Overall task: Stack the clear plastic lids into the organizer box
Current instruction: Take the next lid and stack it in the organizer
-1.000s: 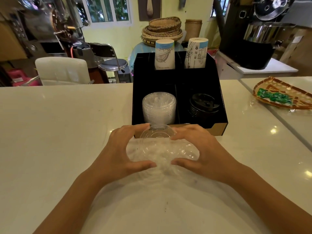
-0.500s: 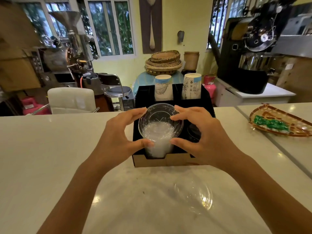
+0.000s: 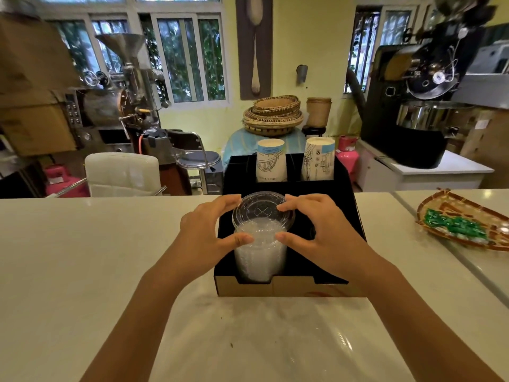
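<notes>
A black organizer box stands on the white counter in front of me. Its front left compartment holds a tall stack of clear plastic lids. A clear lid sits level on top of that stack. My left hand grips the lid's left rim with thumb and fingers, and my right hand grips its right rim. Two stacks of paper cups stand in the box's rear compartments. My right hand hides the front right compartment.
A woven tray with green packets lies on the counter at the right. Another clear lid rests faintly visible on the counter near me. Behind the counter are a chair, stool, baskets and coffee roasting machines.
Both hands picked lids off the counter, carried them up over the box, and lowered the held lid from tilted to flat on top of the stack.
</notes>
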